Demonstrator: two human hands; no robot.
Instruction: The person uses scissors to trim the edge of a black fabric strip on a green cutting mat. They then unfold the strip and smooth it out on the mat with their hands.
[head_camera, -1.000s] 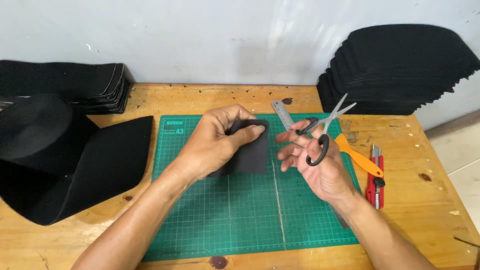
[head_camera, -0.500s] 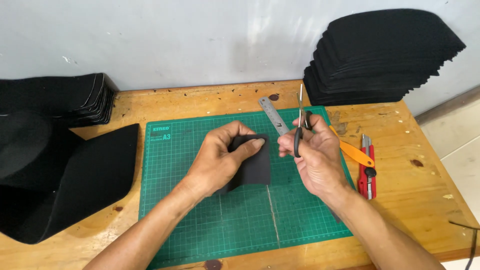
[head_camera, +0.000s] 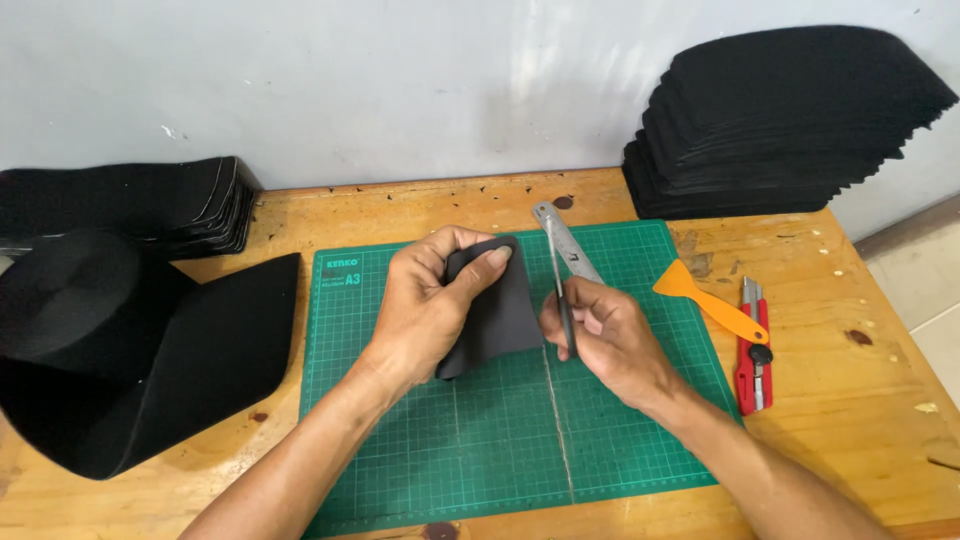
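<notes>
My left hand grips a dark grey, curved piece of fabric and holds it over the green cutting mat. My right hand is closed around a pair of scissors, whose blades point up and away from me along the right edge of the fabric piece. Both hands sit close together above the middle of the mat.
A metal ruler lies on the mat behind my right hand. An orange scraper and a red utility knife rest to the right. Stacks of black pieces stand back right and back left; a black fabric roll lies left.
My right hand turned the scissors upright and brought them down to the fabric's right edge. The left hand shifted its thumb grip on the piece.
</notes>
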